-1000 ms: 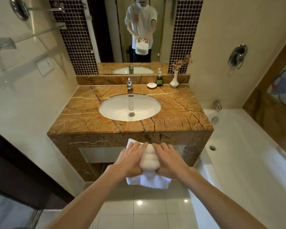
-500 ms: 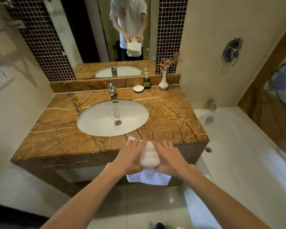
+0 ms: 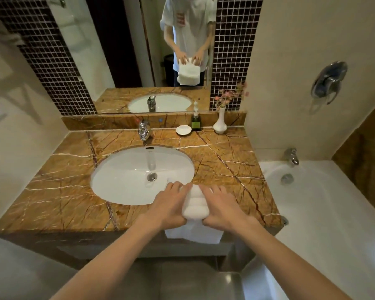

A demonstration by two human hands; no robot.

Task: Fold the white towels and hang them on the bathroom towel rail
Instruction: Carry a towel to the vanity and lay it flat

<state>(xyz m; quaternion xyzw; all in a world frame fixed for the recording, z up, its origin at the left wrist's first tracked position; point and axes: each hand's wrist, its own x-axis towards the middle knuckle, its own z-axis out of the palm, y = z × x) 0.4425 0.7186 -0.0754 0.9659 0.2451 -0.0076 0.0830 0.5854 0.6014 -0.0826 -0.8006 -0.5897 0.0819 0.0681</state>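
Folding looks mostly done: left hand (image 3: 169, 204) and right hand (image 3: 222, 206) grip the folded white towel (image 3: 195, 204) by its sides, above the front edge of the marble counter (image 3: 63, 191). Hanging is not yet done; no towel rail shows clearly.

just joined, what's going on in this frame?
A person grips a folded white towel from both sides with the left hand and the right hand, over the front edge of the marble vanity beside the sink. The towel's loose end hangs below the hands. It is not on a rail yet.
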